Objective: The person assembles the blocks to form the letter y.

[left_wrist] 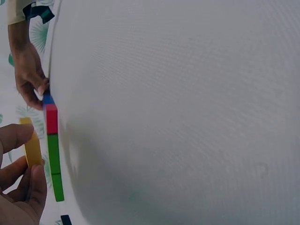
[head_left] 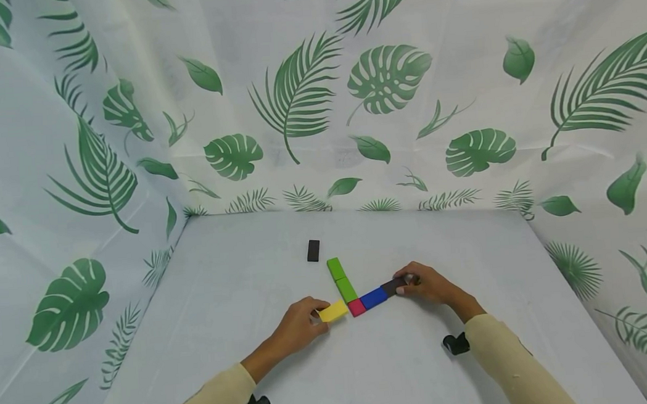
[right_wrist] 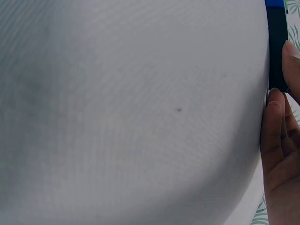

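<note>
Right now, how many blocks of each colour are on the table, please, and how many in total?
Green blocks: 2, end to end
Black blocks: 2, one lying apart, one pinched by the right hand
Yellow block: 1, held by the left hand
Red block: 1
Blue block: 1
Total: 7 blocks

Dark block half under fingers

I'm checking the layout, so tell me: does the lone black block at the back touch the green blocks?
No: in the head view the lone black block lies apart from the green blocks, with bare table between them.
</note>
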`<state>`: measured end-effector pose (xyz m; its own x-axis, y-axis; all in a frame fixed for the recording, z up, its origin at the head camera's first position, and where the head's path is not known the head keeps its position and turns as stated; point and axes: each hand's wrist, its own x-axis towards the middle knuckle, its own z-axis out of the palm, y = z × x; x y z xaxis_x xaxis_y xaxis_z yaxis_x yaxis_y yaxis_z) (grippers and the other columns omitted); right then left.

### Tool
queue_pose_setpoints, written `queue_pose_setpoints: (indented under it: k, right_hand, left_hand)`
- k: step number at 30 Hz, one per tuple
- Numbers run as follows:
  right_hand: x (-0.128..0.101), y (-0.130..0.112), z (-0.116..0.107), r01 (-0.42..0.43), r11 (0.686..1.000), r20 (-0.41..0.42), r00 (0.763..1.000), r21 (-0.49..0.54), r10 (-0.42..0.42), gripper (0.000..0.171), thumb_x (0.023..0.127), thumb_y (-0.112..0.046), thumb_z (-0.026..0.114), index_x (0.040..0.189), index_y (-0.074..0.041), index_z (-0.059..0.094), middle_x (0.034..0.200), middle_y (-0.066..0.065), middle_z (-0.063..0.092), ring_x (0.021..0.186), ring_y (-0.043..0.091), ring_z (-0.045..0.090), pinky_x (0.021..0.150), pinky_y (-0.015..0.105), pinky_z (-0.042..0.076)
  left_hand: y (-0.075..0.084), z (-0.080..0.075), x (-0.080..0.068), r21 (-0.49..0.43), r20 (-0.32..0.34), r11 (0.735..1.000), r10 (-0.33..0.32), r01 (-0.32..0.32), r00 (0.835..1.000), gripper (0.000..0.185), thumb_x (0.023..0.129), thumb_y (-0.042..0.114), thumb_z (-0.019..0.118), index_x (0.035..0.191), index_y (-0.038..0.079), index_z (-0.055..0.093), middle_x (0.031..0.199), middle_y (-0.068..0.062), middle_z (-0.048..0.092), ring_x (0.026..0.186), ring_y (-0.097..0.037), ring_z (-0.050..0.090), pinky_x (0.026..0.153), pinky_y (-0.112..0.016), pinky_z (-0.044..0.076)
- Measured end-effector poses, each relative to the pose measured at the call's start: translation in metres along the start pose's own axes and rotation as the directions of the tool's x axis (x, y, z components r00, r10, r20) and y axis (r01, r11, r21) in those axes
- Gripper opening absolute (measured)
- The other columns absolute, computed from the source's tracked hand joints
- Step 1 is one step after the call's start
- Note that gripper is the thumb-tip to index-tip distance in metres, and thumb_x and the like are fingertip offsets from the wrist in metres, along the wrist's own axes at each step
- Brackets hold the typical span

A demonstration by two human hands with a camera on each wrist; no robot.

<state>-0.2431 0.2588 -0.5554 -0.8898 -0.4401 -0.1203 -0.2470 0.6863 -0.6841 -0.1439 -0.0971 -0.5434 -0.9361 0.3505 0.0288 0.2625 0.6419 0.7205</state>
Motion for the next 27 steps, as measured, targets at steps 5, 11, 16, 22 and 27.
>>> queue_pose_setpoints:
  k: [5, 11, 16, 22, 27]
  right_hand:
    - [0.0, 0.0, -0.001, -0.001, 1.0, 0.001, 1.0, -0.001, 0.001, 0.036, 0.089, -0.023, 0.077, 0.122, -0.012, 0.067, 0.112, 0.007, 0.062, 0.09, 0.019, 0.053, 0.079, 0.034, 0.043]
    - [0.0, 0.002, 0.0, 0.0, 1.0, -0.001, 1.0, -0.006, 0.0, 0.036, 0.089, -0.024, 0.077, 0.122, -0.012, 0.067, 0.111, 0.006, 0.062, 0.089, 0.018, 0.053, 0.077, 0.033, 0.043]
    - [0.001, 0.004, 0.001, -0.007, 1.0, 0.0, 1.0, -0.006, 0.007, 0.036, 0.089, -0.025, 0.077, 0.122, -0.013, 0.067, 0.109, 0.005, 0.061, 0.088, 0.019, 0.052, 0.076, 0.032, 0.042]
    - [0.002, 0.004, 0.001, -0.008, 1.0, -0.001, 1.0, -0.007, 0.008, 0.036, 0.089, -0.026, 0.077, 0.122, -0.013, 0.067, 0.108, 0.005, 0.061, 0.088, 0.018, 0.052, 0.076, 0.033, 0.042]
    - [0.002, 0.005, 0.002, -0.012, 1.0, 0.004, 1.0, -0.007, 0.012, 0.036, 0.089, -0.026, 0.077, 0.122, -0.014, 0.067, 0.108, 0.005, 0.06, 0.087, 0.018, 0.052, 0.075, 0.033, 0.041]
  left_hand:
    - [0.002, 0.002, 0.001, 0.004, 0.002, 1.0, 0.0, 0.0, 1.0, 0.037, 0.086, 0.013, 0.078, 0.122, 0.007, 0.07, 0.103, 0.001, 0.067, 0.092, -0.01, 0.062, 0.08, -0.021, 0.054]
    - [0.003, 0.006, 0.002, 0.018, 0.003, 1.0, -0.014, 0.014, 1.0, 0.037, 0.085, 0.015, 0.079, 0.121, 0.007, 0.071, 0.101, 0.002, 0.066, 0.089, -0.008, 0.06, 0.078, -0.02, 0.053]
    - [0.002, 0.009, 0.003, 0.034, 0.004, 0.999, -0.014, 0.014, 1.0, 0.037, 0.085, 0.016, 0.08, 0.12, 0.007, 0.071, 0.098, 0.003, 0.066, 0.086, -0.005, 0.057, 0.076, -0.019, 0.052]
    - [0.001, 0.011, 0.003, 0.037, 0.008, 0.999, -0.008, 0.007, 1.0, 0.036, 0.085, 0.017, 0.08, 0.119, 0.006, 0.072, 0.095, 0.002, 0.065, 0.083, -0.005, 0.055, 0.073, -0.018, 0.05]
    - [0.0, 0.012, 0.004, 0.035, 0.009, 0.999, -0.009, 0.008, 1.0, 0.036, 0.086, 0.016, 0.079, 0.119, 0.005, 0.071, 0.093, 0.002, 0.063, 0.081, -0.006, 0.054, 0.072, -0.017, 0.049]
